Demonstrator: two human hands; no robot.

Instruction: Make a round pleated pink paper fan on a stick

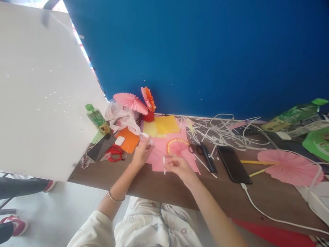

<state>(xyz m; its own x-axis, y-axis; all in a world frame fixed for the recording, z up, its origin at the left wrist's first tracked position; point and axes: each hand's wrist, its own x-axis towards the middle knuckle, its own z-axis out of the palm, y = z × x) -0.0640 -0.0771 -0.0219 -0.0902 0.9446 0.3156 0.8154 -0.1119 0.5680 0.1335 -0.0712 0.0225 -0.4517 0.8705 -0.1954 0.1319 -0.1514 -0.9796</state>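
My left hand [142,152] is closed around a small white roll [147,136] that looks like tape, held over the pink paper sheets [159,164]. Between the thumb and fingers of my right hand [180,167] is a short white strip [164,166], hanging upright near the front edge of the pink paper. Just beyond that hand lies a small pleated paper fan [177,146], pink with a yellow and orange rim. Yellow paper squares [167,125] rest behind it. To the right are dark-handled scissors [195,149] and a black, bar-shaped object [208,157].
A phone [101,147], a white case [119,140], orange paper [128,140] and a green-capped bottle [97,118] are at left. Pleated fans [131,102] stand behind. Tangled white strips [205,130], a charging phone [234,164] and a pink fan [290,166] occupy the right.
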